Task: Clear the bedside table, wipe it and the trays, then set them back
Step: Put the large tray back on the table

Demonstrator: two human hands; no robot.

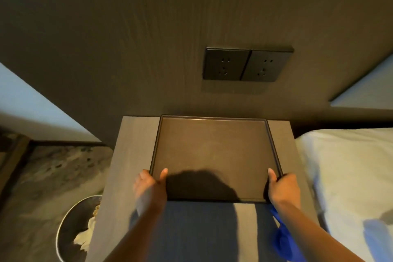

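A large dark brown tray (212,147) with a low rim lies flat on the grey wooden bedside table (136,144), pushed close to the wall. Nothing is in it. My left hand (148,185) grips its near left corner, thumb lying inside on the tray's floor. My right hand (282,187) grips the near right corner the same way. A blue cloth (285,238) hangs down below my right wrist; how it is held is hidden.
A double black wall socket (246,64) sits above the table. A white bed (350,176) lies to the right. A round waste bin (78,229) with crumpled paper stands on the patterned floor to the left. White pillows show at both far sides.
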